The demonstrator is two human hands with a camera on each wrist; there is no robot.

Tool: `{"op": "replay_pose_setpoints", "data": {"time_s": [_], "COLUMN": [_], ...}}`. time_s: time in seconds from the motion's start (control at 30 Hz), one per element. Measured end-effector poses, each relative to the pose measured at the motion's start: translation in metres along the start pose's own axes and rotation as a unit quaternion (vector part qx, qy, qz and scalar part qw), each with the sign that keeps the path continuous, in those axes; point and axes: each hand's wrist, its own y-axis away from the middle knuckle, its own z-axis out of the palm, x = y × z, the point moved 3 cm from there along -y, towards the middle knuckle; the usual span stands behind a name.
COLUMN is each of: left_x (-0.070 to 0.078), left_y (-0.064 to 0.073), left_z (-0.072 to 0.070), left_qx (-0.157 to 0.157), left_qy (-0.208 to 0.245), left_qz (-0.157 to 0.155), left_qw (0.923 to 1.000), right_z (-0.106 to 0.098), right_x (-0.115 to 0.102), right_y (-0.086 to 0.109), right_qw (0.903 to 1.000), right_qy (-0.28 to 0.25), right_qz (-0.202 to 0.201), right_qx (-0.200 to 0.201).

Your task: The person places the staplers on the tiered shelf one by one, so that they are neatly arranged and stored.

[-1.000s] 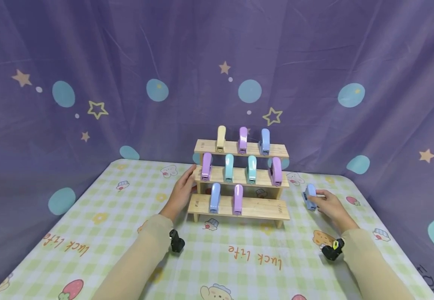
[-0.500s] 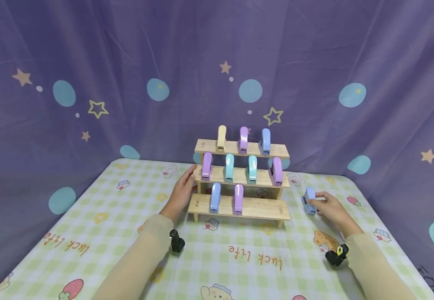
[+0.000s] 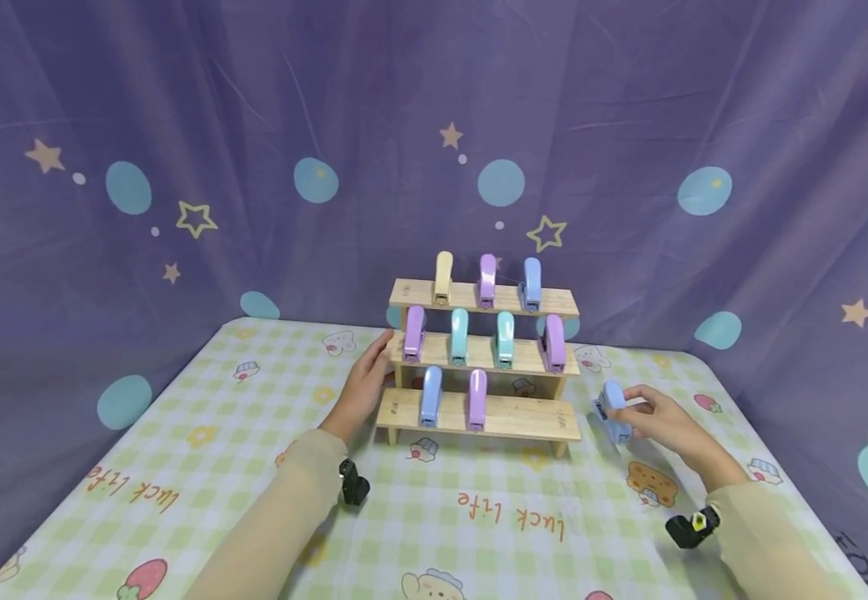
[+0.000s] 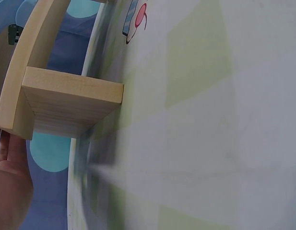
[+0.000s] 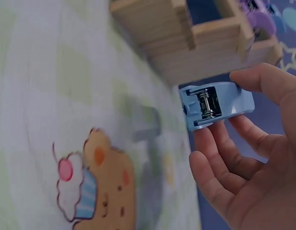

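Observation:
My right hand (image 3: 662,425) pinches a blue stapler (image 3: 614,411) between thumb and fingers, just right of the three-step wooden rack (image 3: 524,417). In the right wrist view the stapler (image 5: 219,103) shows its metal spring, and a shadow lies on the cloth below it. My left hand (image 3: 364,383) reaches to the rack's left side, fingers extended along the middle step's end. The left wrist view shows part of that hand (image 4: 11,191) beside the wood. On the bottom step stand a blue stapler (image 3: 429,396) and a purple stapler (image 3: 477,400), with bare wood to their right.
Several purple and teal staplers (image 3: 459,336) line the middle step. The top step bears a yellow stapler (image 3: 443,277), a purple one (image 3: 487,281) and a blue one (image 3: 531,284). A green checked cloth (image 3: 373,542) covers the table; a purple curtain (image 3: 403,100) hangs behind.
My right hand has moved slightly toward me with the blue stapler, which has shifted left and tilted. My left hand and the rack have stayed in place.

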Motion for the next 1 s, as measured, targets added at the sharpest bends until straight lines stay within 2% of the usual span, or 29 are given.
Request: {"op": "replay_pose_setpoints", "data": {"time_s": [0.17,0.23,0.5,0.8,1.0], "left_x": [0.002,-0.001,-0.001,-0.001,-0.001], "left_y": [0.0,-0.001,0.0,0.0,0.0], "left_z": [0.001,0.001,0.001,0.002,0.002], "left_qx": [0.005,0.008,0.009,0.012,0.015], "left_qy": [-0.005,-0.009,-0.01,-0.005,-0.005], "left_qz": [0.001,0.006,0.006,0.003,0.005], "left_qw": [1.0,0.9999,0.9999,0.9999,0.9999], "right_z": [0.0,0.001,0.013,0.038,0.056], "right_x": [-0.015,-0.021,-0.043,-0.065,-0.074], "right_y": [0.01,0.013,0.02,0.014,0.004], "right_qw": [0.9994,0.9991,0.9969,0.9922,0.9917], "right_qy": [-0.005,-0.009,-0.034,-0.067,-0.086], "right_qz": [-0.032,-0.038,-0.057,-0.09,-0.087], "right_qx": [-0.012,-0.015,-0.043,-0.055,-0.04]}}
